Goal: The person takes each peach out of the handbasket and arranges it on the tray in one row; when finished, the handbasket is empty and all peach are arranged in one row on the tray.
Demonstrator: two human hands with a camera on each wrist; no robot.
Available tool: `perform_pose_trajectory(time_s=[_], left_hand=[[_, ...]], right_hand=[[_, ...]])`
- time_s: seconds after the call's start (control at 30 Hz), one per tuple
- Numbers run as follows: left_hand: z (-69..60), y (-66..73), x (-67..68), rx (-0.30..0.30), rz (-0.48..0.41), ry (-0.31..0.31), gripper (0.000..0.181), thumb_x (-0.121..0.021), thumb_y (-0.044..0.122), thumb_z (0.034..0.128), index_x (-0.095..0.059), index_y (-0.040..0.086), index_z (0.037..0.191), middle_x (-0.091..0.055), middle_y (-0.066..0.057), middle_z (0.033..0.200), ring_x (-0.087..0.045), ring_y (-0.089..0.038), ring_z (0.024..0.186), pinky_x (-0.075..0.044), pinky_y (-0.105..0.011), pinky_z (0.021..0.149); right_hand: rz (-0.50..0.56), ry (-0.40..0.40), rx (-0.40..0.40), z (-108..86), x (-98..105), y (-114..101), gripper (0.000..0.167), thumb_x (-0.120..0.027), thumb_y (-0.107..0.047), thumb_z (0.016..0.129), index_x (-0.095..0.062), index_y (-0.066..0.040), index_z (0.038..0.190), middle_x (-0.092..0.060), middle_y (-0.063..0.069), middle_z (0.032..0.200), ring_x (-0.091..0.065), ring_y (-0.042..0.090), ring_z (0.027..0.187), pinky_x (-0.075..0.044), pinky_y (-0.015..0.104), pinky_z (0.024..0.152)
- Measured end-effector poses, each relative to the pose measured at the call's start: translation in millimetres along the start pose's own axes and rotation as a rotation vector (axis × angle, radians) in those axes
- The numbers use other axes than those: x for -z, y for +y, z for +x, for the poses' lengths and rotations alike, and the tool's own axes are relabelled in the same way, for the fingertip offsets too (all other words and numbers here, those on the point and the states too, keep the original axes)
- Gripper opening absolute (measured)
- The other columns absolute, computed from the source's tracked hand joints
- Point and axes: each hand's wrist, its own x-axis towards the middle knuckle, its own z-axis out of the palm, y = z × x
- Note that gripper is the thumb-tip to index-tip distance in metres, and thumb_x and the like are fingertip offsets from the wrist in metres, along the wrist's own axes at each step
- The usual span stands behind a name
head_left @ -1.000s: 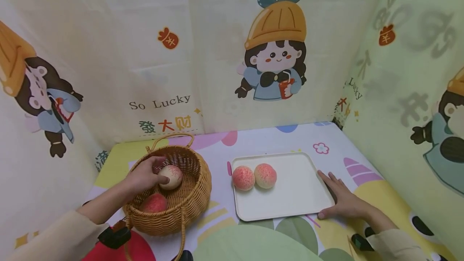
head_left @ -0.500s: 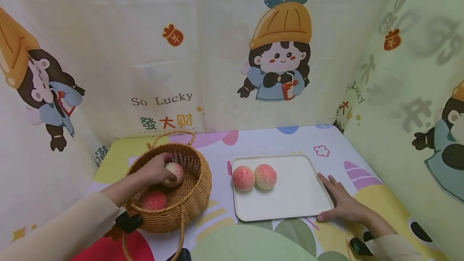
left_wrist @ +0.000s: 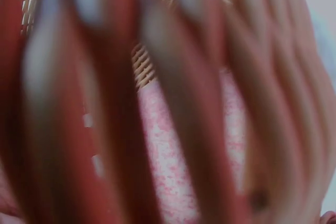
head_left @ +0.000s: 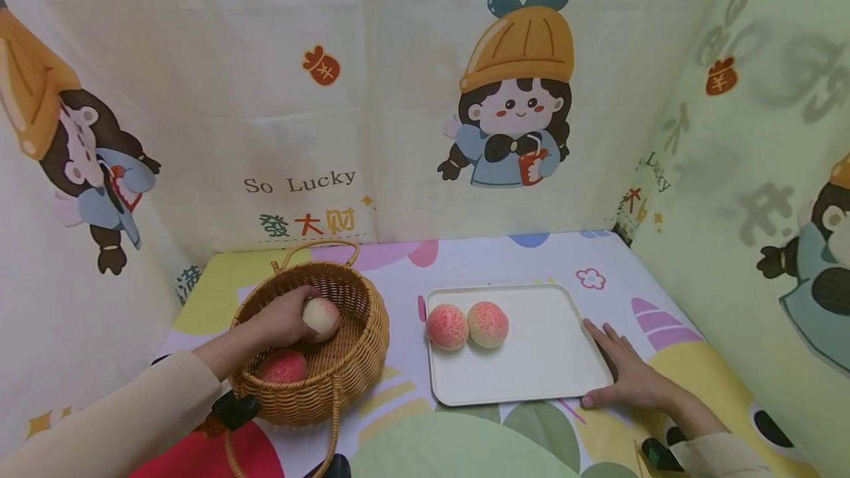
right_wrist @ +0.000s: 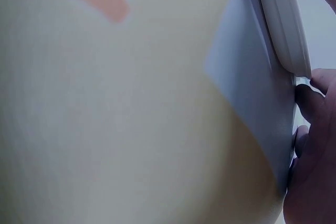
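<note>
My left hand [head_left: 284, 319] reaches into a wicker basket [head_left: 355, 371] and holds a pale peach [head_left: 324, 319] with a pink blush between thumb and fingers. A redder peach [head_left: 284, 366] lies lower in the basket, close to the wrist. Blurred wicker strands fill most of the left wrist view, with the speckled peach [left_wrist: 165, 153] showing through gaps. My right hand [head_left: 627, 369] rests with fairly straight fingers against the right edge of a white tray [head_left: 544, 352]. Two pink peaches [head_left: 448, 327] sit side by side at the tray's left. The right wrist view shows the tray's rim [right_wrist: 286, 24] beside the fingers.
A basket handle [head_left: 332, 426] hangs toward the front and another handle [head_left: 319, 243] stands at the back. The patterned tablecloth [head_left: 465, 264] meets printed curtains [head_left: 398, 94] at the back and both sides.
My left hand has closed round the pale peach and shifted slightly with it inside the basket. The right hand and tray stay in place; the head view has shifted a little.
</note>
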Motion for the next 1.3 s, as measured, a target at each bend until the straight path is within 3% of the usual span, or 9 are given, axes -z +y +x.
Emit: perform_pose_trajectory(time_s=[0.23,0.37,0.53,0.67,0.8,1.0,1.13,1.3], left_hand=[[-5.7,5.5,6.6,-0.015,-0.049,0.048,0.077,-0.087,0.02,0.0779,-0.047,-0.009,0.137,-0.06,-0.027,0.123,-0.061,-0.038,0.106,-0.052,-0.052,0.084],[-9.8,8.2,16.8,-0.019,-0.181,0.075,0.078,-0.086,0.027,0.0804,-0.047,-0.006,0.14,-0.058,-0.026,0.128,-0.061,-0.035,0.109,-0.053,-0.047,0.084],[-18.2,16.7,30.5,0.022,-0.47,0.059,0.077,-0.075,0.033,0.0926,-0.038,-0.001,0.151,-0.052,-0.026,0.136,-0.058,-0.032,0.114,-0.056,-0.041,0.084],[-19.7,29.2,38.0,0.042,-0.757,-0.011,0.071,-0.061,0.029,0.1007,-0.028,0.001,0.156,-0.041,-0.027,0.145,-0.059,-0.029,0.117,-0.054,-0.044,0.093],[-11.8,46.9,38.1,-0.004,-0.967,-0.1,0.063,-0.047,0.025,0.1021,-0.023,0.002,0.156,-0.035,-0.026,0.146,-0.058,-0.03,0.119,-0.049,-0.049,0.099],[4.6,79.6,30.7,-0.094,-1.258,-0.176,0.059,-0.031,0.025,0.0993,-0.021,0.004,0.153,-0.034,-0.026,0.146,-0.061,-0.039,0.115,-0.052,-0.044,0.094],[13.9,101.8,22.2,-0.119,-1.361,-0.209,0.058,-0.029,0.026,0.0961,-0.025,0.006,0.15,-0.042,-0.02,0.141,-0.062,-0.037,0.112,-0.049,-0.039,0.088],[25.8,127.7,5.6,-0.183,-1.318,-0.225,0.039,-0.045,0.014,0.0946,-0.043,0.004,0.132,-0.06,-0.012,0.12,-0.066,-0.029,0.105,-0.052,-0.035,0.086]], right_hand=[[0.013,0.007,0.012,-0.9,-3.5,1.0,0.123,-0.094,-0.032,0.064,-0.021,-0.007,0.161,-0.007,0.045,0.155,0.001,0.075,0.133,-0.005,0.085,0.097],[0.004,0.01,0.016,-0.3,-2.6,1.2,0.123,-0.093,-0.033,0.064,-0.021,-0.008,0.161,-0.007,0.045,0.155,0.0,0.075,0.133,-0.006,0.085,0.097],[-0.008,0.01,0.015,0.9,0.0,1.5,0.124,-0.093,-0.035,0.065,-0.019,-0.01,0.162,-0.005,0.045,0.155,0.001,0.074,0.134,-0.006,0.085,0.097],[0.003,0.011,0.015,0.9,1.2,0.2,0.124,-0.094,-0.034,0.064,-0.02,-0.008,0.161,-0.005,0.045,0.155,0.001,0.074,0.134,-0.005,0.085,0.096],[0.009,0.011,0.009,0.1,0.5,-1.0,0.124,-0.094,-0.034,0.064,-0.021,-0.005,0.16,-0.005,0.046,0.154,0.001,0.075,0.133,-0.005,0.085,0.096],[0.004,0.01,0.009,-0.9,-2.6,3.3,0.124,-0.094,-0.034,0.064,-0.021,-0.005,0.16,-0.006,0.046,0.154,0.0,0.075,0.133,-0.005,0.085,0.097],[0.0,0.011,0.008,-1.3,-4.0,6.1,0.124,-0.093,-0.035,0.064,-0.02,-0.008,0.161,-0.006,0.046,0.154,0.0,0.075,0.133,-0.006,0.085,0.097],[-0.019,0.015,0.011,-0.1,-2.6,4.4,0.125,-0.094,-0.037,0.064,-0.02,-0.01,0.161,-0.006,0.045,0.155,-0.001,0.074,0.134,-0.006,0.085,0.097]])
